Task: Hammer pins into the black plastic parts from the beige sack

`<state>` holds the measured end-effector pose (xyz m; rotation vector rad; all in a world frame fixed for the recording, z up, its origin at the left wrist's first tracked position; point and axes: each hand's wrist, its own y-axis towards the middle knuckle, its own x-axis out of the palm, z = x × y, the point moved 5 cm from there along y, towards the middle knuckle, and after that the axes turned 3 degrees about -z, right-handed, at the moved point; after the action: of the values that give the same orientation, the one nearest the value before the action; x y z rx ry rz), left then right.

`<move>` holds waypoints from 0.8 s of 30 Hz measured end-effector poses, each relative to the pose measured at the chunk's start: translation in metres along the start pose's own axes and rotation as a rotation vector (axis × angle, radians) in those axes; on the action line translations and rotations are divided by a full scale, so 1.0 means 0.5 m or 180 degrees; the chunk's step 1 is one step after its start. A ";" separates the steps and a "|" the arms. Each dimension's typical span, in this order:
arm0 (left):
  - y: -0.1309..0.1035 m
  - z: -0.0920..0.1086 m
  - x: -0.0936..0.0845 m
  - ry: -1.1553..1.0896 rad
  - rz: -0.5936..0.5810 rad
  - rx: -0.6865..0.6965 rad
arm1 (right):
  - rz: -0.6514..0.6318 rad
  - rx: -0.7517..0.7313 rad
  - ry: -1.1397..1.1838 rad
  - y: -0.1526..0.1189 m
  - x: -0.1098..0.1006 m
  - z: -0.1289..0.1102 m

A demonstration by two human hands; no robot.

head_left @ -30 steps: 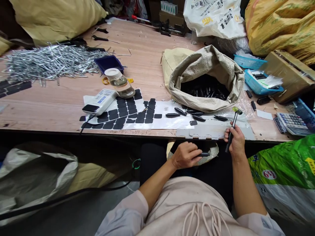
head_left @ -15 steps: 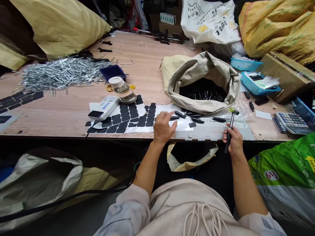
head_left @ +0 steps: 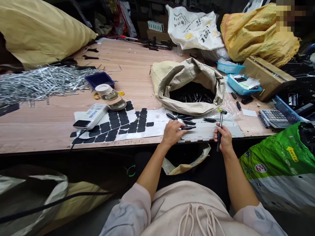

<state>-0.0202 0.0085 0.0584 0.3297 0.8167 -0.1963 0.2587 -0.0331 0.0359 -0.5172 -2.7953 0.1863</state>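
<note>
My left hand [head_left: 171, 132] is closed, thumb and fingers pinching a slim black tapered handle piece [head_left: 190, 127] that points right, just above the table's front edge. More of these black pieces [head_left: 189, 122] lie loosely beyond it, below the mouth of a woven sack [head_left: 161, 98]. The sack holds many shiny black pieces. To the right, my right hand [head_left: 224, 139] grips a small hammer [head_left: 220, 120] by its black handle, upright, with its yellow-green-tipped head at the top. White sheets with black rounded stickers [head_left: 115, 120] lie left of my left hand.
A pile of thin metal rods [head_left: 49, 80] lies at left, near a dark blue tray [head_left: 99, 80], a glass jar [head_left: 115, 98] and a white device [head_left: 92, 115]. At right are blue baskets [head_left: 243, 83], a calculator [head_left: 274, 118] and a green bag [head_left: 273, 157]. An open bag [head_left: 189, 167] hangs below the table edge.
My left hand has moved right and taken hold of a black handle piece; before, its fingers were spread and empty. The right hand still holds the hammer. The view has shifted slightly.
</note>
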 end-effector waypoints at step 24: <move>0.038 0.006 0.048 -0.0236 -0.0231 -0.0255 | -0.0428 -0.2191 -0.3917 -0.229 0.117 0.012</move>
<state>0.0036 0.0242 0.0468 0.2164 0.7617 -0.2415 0.1667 -0.1181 0.0658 -0.4110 -4.0709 -0.7899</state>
